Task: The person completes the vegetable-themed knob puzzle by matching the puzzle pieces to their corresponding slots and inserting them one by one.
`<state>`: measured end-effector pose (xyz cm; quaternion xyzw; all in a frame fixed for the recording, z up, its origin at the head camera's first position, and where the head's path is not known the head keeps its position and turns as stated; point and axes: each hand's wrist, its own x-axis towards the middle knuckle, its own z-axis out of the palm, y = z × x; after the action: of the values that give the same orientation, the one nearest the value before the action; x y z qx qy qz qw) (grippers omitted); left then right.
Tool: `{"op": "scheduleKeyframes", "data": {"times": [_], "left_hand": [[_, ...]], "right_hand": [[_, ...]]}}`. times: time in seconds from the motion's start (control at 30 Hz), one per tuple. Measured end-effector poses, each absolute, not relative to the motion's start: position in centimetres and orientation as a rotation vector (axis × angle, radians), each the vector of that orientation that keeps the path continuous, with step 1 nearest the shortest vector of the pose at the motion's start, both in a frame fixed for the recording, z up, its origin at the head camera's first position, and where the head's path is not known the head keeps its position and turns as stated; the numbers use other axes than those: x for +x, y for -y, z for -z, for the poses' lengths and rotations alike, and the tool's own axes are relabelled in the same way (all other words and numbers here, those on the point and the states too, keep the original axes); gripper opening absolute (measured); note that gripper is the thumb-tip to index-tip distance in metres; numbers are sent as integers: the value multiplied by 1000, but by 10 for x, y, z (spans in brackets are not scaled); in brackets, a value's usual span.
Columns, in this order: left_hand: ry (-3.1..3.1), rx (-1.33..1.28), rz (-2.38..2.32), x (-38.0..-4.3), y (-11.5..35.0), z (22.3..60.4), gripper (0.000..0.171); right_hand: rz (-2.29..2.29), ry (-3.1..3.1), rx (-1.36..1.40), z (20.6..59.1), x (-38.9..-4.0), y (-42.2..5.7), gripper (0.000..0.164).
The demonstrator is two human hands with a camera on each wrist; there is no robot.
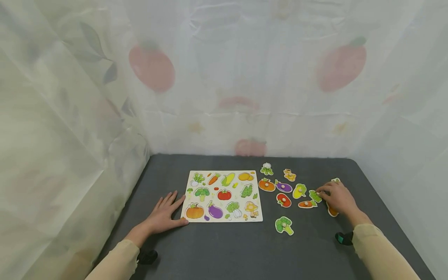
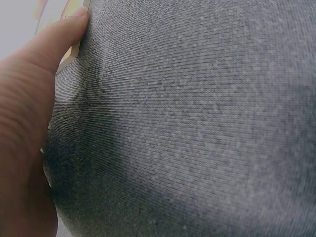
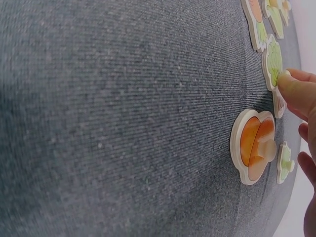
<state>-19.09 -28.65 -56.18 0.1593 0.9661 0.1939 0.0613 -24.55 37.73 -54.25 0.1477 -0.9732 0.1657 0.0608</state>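
My left hand (image 1: 162, 214) lies at the left edge of a white vegetable puzzle board (image 1: 221, 196), fingers spread. Its thumb (image 2: 64, 34) touches the board's corner. Over at the right, my right hand (image 1: 337, 197) pinches the small knob on a green leafy vegetable piece with a pale stem (image 3: 273, 61); the fingers partly cover it. Close to this hand lie an orange-brown piece with a knob (image 3: 251, 148) and a small green piece (image 3: 284, 163), both partly hidden from the head view. A carrot piece (image 1: 307, 204) lies just left of the leafy piece.
Between board and right hand lie pumpkin (image 1: 267, 185), eggplant (image 1: 284, 187), tomato (image 1: 283, 200) and corn (image 1: 299, 191) pieces. Behind them are a white-and-green root vegetable (image 1: 266, 169) and a mushroom (image 1: 289, 175). Broccoli (image 1: 284, 225) lies nearer. Pale curtains (image 1: 245, 77) surround the dark table (image 1: 224, 252).
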Motion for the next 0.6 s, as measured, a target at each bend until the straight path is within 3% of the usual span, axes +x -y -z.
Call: {"op": "scheduleKeyframes", "data": {"times": [0.6], "left_hand": [[-2925, 485, -573, -193, 287, 561, 105]], "right_hand": [[-561, 2912, 359, 530, -246, -368, 18]]}}
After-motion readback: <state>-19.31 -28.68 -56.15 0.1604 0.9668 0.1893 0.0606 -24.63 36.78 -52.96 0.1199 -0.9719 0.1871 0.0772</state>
